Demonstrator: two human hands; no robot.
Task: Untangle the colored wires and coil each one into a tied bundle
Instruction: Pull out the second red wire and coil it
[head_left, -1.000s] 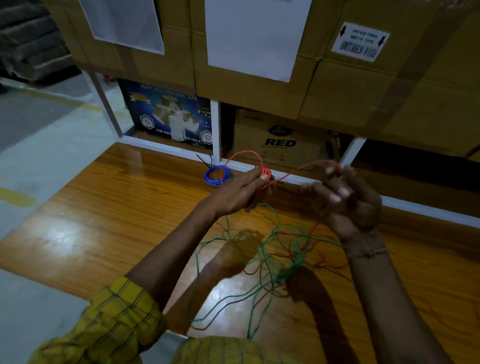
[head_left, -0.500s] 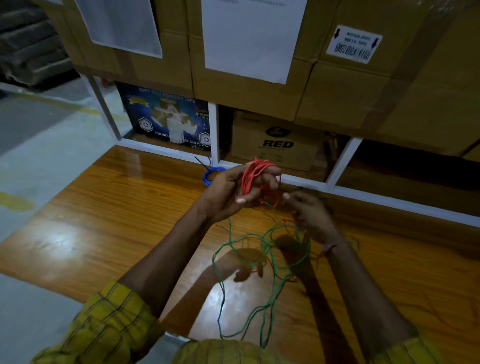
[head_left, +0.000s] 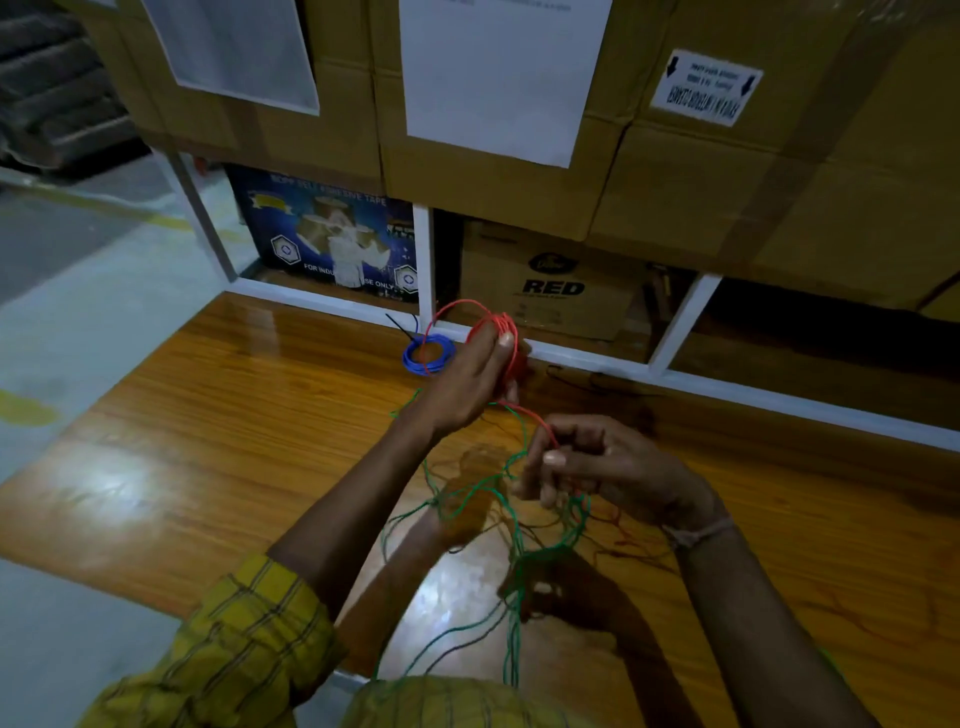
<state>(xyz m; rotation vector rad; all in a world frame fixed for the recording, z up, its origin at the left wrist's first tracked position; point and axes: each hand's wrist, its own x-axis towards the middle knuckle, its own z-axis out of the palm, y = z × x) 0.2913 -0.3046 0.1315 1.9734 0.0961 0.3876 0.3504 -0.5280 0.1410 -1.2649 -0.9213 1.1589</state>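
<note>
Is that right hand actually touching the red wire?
Touching: the head view shows the right hand pinching the red wire running from the left hand's coil.

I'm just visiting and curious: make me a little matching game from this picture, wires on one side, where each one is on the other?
Things:
1. red wire
2. blue wire
3. green wire
4. black tie

Places:
A. loose tangle hanging below the hands over the wooden table
B. finished coil lying on the table near the white rack frame
C. looped round the left hand, a strand running to the right hand
D. sticking out beside the blue coil

Pairs: 1-C, 2-B, 3-A, 4-D
</note>
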